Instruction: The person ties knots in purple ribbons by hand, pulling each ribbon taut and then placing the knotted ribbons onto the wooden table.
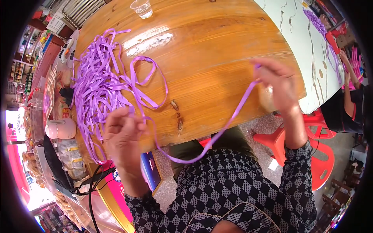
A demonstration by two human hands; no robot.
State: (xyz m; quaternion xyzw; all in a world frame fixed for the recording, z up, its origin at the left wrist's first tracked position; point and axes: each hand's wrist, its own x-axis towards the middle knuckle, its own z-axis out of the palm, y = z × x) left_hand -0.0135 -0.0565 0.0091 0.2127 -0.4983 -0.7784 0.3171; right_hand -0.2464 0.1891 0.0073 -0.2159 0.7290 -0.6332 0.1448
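Observation:
A large tangled heap of purple ribbon (99, 81) lies on the left part of the wooden table. Beside its near right side, my left hand (123, 134) has its fingers curled around the ribbon by the fingertips. From there a length of ribbon (186, 160) sags past the table's near edge, over my lap, and rises to the right. My right hand (280, 83), slightly blurred, is raised over the table's right side. Its thumb and fingers pinch the ribbon, and a short bit shows above them.
On the wooden table (217, 42) a clear cup (142, 9) stands at the far edge. A marbled white table (303, 50) adjoins on the right, where another person's arms (347, 77) handle purple strips. Red stools (272, 136) stand below right. A pink rounded container (61, 128) and black cables (93, 190) are at left.

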